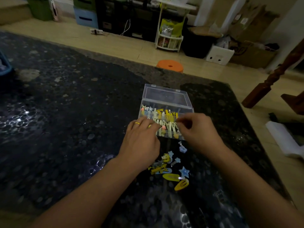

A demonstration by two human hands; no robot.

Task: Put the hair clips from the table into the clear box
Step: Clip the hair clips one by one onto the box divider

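clear plastic catches the dim light here: the clear box [166, 111] sits on the dark speckled table [57, 112] with its lid [166, 94] hinged open and tipped back on the far side. inside, rows of yellow, white and blue clips [166, 120] already fill the compartments.

both hands are over the near edge of the box, close together but not touching. the left hand [141, 142], a gold ring [137, 123] on 1 finger, reaches in with its fingers curled down among the stored clips; whether it pinches one i cannot tell, the fingertips are hidden. the right hand [196, 130] hovers at the box's right near corner, thumb and forefinger drawn together as if nipping something small, but motion blur hides what, so i cannot tell if it holds anything.

just behind the hands, nearer the person, a loose heap of hair clips [167, 167] lies on the table: a blue star clip [184, 171], 2 yellow oval snap clips [177, 181], a pale blue piece with a metal clasp [182, 148] just below the box, and a few more tangled together.

beyond the table, an orange stool [170, 65] stands on the tiled floor, a white rack [169, 35] behind it, a white carton [219, 55] to its right.
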